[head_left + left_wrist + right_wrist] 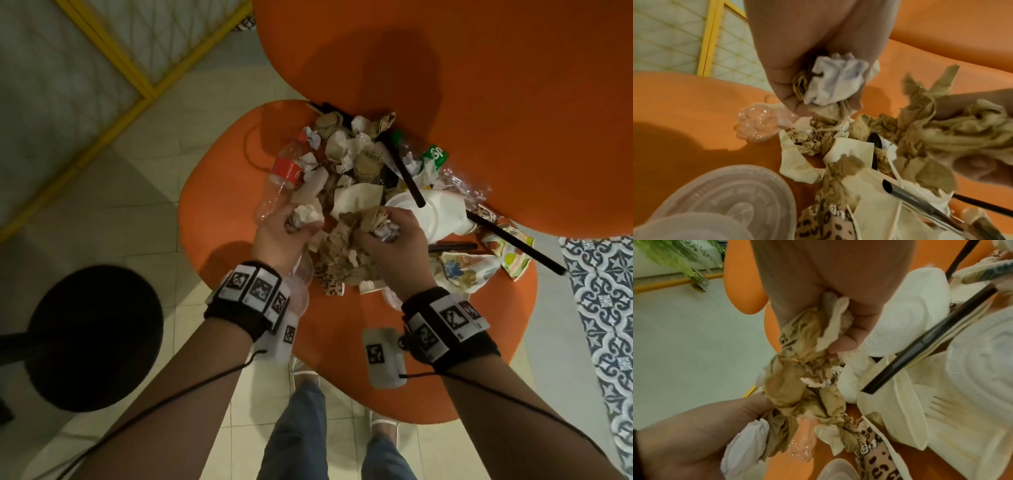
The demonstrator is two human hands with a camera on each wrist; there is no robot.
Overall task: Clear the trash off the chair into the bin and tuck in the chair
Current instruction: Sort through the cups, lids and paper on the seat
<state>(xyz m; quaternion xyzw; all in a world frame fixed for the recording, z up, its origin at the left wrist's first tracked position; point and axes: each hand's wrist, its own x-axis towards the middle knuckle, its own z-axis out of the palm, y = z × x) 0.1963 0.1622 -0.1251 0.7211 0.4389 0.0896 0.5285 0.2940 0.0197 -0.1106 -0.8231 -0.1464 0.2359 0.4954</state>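
Observation:
A heap of trash covers the orange chair seat (219, 205): crumpled brown and white paper (346, 253), a clear bottle with a red label (284, 171), a green-labelled bottle (435, 156), white foam plates (438, 212), black straws (406, 171) and printed wrappers (462, 270). My left hand (291, 226) grips a white paper wad (836, 81) with brown paper beneath. My right hand (387, 236) grips a bunch of brown paper (805, 332) and a white napkin (832, 331). Both hands are down in the near part of the heap, close together.
The orange chair back (479, 85) rises behind the heap. A round black object (92, 339) stands on the floor at left. A yellow-framed screen (113, 54) stands far left. Clear plastic lids (719, 198) lie at the seat's near edge. My feet (305, 377) are below.

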